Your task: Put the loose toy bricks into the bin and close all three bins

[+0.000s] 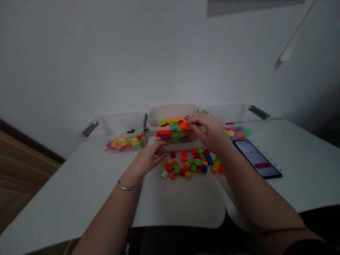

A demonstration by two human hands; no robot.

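My right hand (209, 132) is raised over the middle clear tub (172, 111) and pinches an orange brick (183, 125) just above the coloured bricks heaped in it. My left hand (148, 159) rests on the white table (79, 191) in front of the tub. Its fingers are curled together, and whatever they hold is hidden. Several loose bricks (190, 163) in red, orange, green and blue lie scattered on the table between my hands. A thin bracelet (126, 187) circles my left wrist.
At the left, a clear tub (117, 124) holds yellow, green and red flat pieces. The right tub (235, 113) holds pink and green pieces. A phone (256, 158) with a lit screen lies at the right. A white wall stands behind.
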